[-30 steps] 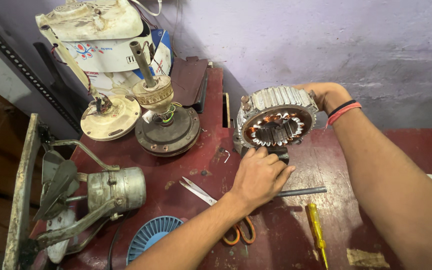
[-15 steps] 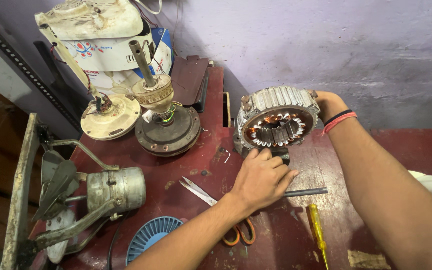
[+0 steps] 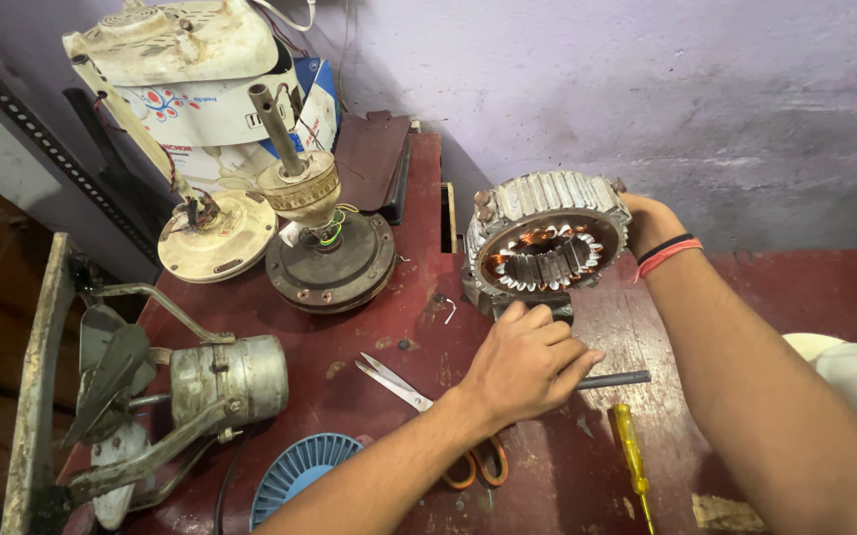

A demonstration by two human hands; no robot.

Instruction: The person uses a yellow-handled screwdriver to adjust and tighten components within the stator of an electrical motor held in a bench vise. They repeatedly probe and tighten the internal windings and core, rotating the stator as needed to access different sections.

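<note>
Carton (image 3: 250, 124): rear left on bench, against wall; rectangular, white and blue, red-blue printing; partly hidden by cream housing (image 3: 166, 40).

I saw a ribbed, dull grey metal stator (image 3: 545, 238) with glossy copper windings, standing on a worn, scuffed red-painted bench (image 3: 805, 297), near a translucent yellow plastic-handled screwdriver (image 3: 631, 451).

The motor stator (image 3: 545, 246) is a ribbed grey metal ring with copper windings packed around its inner bore, and it stands tilted on its edge on the red desk (image 3: 805, 297), its open face turned up toward the camera. A dark metal rod (image 3: 615, 379) lies flat on the desk just in front of it, one end hidden.
</note>
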